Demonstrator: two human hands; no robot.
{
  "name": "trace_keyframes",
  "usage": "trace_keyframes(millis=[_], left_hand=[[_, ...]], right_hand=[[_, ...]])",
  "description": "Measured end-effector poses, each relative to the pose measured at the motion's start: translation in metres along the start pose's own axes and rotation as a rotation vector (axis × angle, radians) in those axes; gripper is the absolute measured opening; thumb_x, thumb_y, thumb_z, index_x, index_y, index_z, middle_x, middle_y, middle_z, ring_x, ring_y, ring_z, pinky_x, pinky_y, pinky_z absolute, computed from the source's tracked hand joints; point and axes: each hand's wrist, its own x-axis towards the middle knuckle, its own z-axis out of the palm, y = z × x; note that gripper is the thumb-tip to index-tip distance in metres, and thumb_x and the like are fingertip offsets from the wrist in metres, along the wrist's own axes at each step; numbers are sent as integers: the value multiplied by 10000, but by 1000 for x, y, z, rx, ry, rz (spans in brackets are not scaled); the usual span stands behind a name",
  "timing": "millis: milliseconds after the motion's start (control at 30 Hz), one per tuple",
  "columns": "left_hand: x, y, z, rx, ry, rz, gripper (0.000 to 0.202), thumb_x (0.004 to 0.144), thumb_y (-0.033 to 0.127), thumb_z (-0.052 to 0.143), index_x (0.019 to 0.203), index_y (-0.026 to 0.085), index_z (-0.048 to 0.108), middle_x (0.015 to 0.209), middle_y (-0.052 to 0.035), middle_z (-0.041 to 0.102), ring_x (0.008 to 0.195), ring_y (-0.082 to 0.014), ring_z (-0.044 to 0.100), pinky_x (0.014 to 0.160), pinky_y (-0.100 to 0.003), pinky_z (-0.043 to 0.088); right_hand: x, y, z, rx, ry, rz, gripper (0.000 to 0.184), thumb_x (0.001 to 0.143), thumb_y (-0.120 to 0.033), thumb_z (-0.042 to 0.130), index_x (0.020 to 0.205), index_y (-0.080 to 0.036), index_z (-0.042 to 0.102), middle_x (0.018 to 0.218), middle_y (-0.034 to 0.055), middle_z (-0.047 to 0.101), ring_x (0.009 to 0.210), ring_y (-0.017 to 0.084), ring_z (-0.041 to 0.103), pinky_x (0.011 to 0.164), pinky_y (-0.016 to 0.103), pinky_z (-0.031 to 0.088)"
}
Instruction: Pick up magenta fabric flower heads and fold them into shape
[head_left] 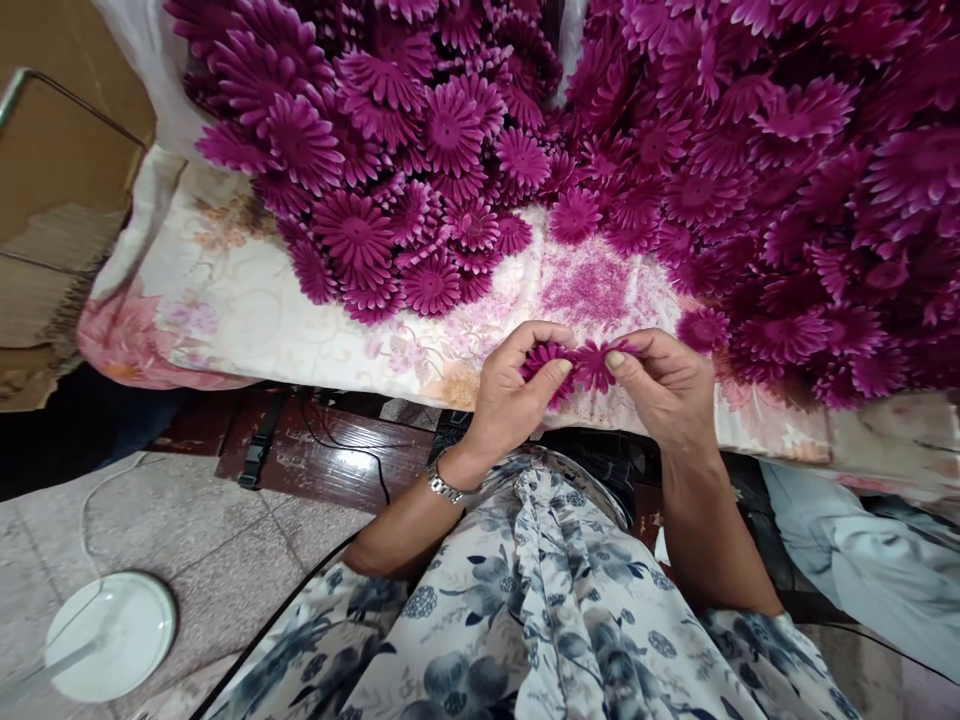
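Note:
My left hand point(517, 385) pinches a magenta artificial flower head point(541, 362) between thumb and fingers, near the table's front edge. Close beside it, my right hand point(660, 385) is closed on the petals of another magenta flower piece point(595, 366). The two pieces meet or overlap between my hands; whether they are joined I cannot tell. Parts of both are hidden behind my fingers. Beyond my hands lies a large pile of loose magenta flower heads point(448, 130) on the left, with another pile point(780, 200) on the right.
A floral cloth point(247, 310) covers the table, with magenta specks point(589, 285) scattered beyond my hands. Cardboard point(67, 210) stands at the left. On the tiled floor at lower left is a round white base point(112, 635). A person's light-coloured clothing point(862, 560) shows at the right.

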Motion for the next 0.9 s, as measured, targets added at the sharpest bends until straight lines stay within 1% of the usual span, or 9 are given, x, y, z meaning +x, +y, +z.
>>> trace_keyframes(millis=[100,167,267,333,433,567,667,767,900], left_hand=[[1,-3,-5,-99,39,-37,142,778,230,658,919,214,645,931,-21,673,880,-141,612,842,-271,479],[2,-2,-6,-116,45,-57,127,772,221,656,898,205,655,919,-29,675,869,-148,616,828,-278,493],[1,3,-6,-112,14,-64,60,791,209,616,830,187,657,806,-16,658,727,-128,609,705,-254,503],[1,8,-4,-65,-35,-44,79,810,231,602,843,187,658,739,0,630,637,-105,571,624,-230,478],[2,14,2,56,-125,5,158,778,266,661,917,191,658,732,12,621,652,-101,556,632,-218,460],[5,13,7,165,-193,44,68,761,249,679,766,185,657,669,23,601,628,-100,531,620,-218,434],[7,8,7,110,-154,4,112,755,258,681,685,173,659,641,16,614,607,-105,535,602,-224,430],[7,4,5,16,-96,-37,99,754,250,672,693,172,682,660,9,648,615,-109,557,616,-227,445],[6,3,4,-54,-125,-51,109,755,249,676,685,165,675,617,25,609,577,-84,516,576,-202,416]], right_hand=[[2,-1,0,-7,145,-13,227,764,-401,697,755,-191,612,561,-58,520,474,59,431,440,196,344],[3,-2,0,2,155,-13,245,764,-414,696,748,-189,599,560,-58,519,475,59,433,447,198,353],[3,-2,1,32,120,-16,251,783,-414,678,735,-188,580,592,-49,540,512,65,465,497,208,391],[2,-2,2,7,103,-26,254,783,-410,680,722,-189,570,597,-52,535,517,62,454,501,208,379],[1,-2,3,-30,62,-57,259,768,-401,700,695,-195,561,585,-62,511,514,58,425,494,209,350],[1,-4,5,65,-64,-10,278,747,-405,718,677,-199,546,591,-65,507,523,64,445,504,214,362],[0,-6,4,156,-174,54,272,716,-405,745,723,-203,563,639,-63,544,540,67,473,527,215,389],[-1,-6,1,141,-255,34,239,703,-347,767,807,-212,600,710,-56,568,622,72,501,588,214,401],[-3,-5,0,98,-235,-20,131,762,-270,714,816,-207,612,748,-40,578,686,82,517,643,227,402]])
